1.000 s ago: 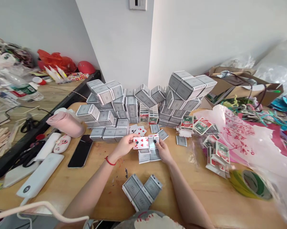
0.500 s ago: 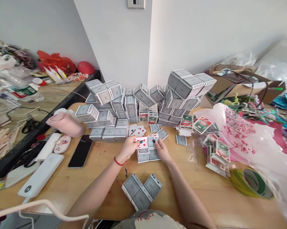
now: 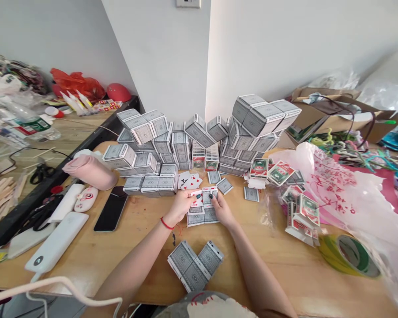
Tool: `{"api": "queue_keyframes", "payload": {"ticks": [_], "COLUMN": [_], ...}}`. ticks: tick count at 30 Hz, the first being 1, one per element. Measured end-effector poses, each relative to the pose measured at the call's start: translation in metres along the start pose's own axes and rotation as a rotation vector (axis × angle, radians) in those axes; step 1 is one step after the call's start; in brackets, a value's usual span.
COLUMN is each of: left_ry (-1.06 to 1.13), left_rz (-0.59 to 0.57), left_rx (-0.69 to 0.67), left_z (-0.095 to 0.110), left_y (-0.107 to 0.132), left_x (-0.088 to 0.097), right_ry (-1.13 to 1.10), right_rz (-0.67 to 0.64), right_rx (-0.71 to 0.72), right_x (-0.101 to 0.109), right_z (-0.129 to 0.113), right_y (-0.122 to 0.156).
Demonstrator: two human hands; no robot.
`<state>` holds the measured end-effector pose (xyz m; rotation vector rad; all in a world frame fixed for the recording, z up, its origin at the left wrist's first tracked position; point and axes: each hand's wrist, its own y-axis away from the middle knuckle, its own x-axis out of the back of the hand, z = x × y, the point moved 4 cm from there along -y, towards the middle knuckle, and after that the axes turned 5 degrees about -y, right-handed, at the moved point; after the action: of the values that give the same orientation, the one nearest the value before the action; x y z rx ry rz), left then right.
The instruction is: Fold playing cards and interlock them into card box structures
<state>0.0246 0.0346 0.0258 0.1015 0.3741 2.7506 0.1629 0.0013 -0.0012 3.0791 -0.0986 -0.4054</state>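
Observation:
Both hands meet at a block of folded playing cards with grey patterned backs, in the middle of the table. My left hand, a red string at its wrist, is closed on a face-up playing card with red hearts, at the block's upper left. Thumb on top, my right hand pinches a grey-backed part of the block at the upper right. The undersides of the fingers are hidden. Nearer my body lies a separate heart-shaped card block.
Stacked card blocks stand along the back. Loose cards lie before them. A phone and white power bank lie left. At right are card boxes, green tape and a pink plastic bag.
My left hand and the heart card have shifted slightly, the card now tilted and more covered by fingers. My right hand moved slightly left along the block. The view shifted a little.

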Motion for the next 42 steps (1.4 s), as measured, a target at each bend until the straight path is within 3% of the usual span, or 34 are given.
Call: {"api": "queue_keyframes", "payload": {"ticks": [5,8,16,29,32,37,42], "left_ry": [-0.037,-0.04,-0.019,0.011,0.02,0.204,0.281], "left_rz": [-0.085,-0.062,0.026,-0.014,-0.093,-0.393,-0.41], "left_rx": [0.108,0.161,0.148,0.195,0.176,0.149,0.176], "left_z": [0.003,0.002,-0.007,-0.008,-0.003,0.005,-0.005], "left_y": [0.0,0.0,0.004,0.005,0.004,0.008,0.006], "left_x": [0.005,0.013,0.012,0.007,0.01,0.012,0.001], "right_ry": [-0.023,-0.049,-0.018,0.141,0.114,-0.06,-0.068], "right_rz": [0.019,0.028,0.026,-0.045,-0.032,-0.073,-0.117], "right_rx": [-0.001,-0.029,-0.011,0.002,-0.022,-0.089,-0.13], "right_x": [0.002,0.002,-0.001,-0.003,-0.002,-0.002,-0.004], "right_z": [0.0,0.001,0.002,0.01,0.012,0.008,0.004], "right_y": [0.0,0.0,0.001,0.002,0.0,0.001,0.005]}}
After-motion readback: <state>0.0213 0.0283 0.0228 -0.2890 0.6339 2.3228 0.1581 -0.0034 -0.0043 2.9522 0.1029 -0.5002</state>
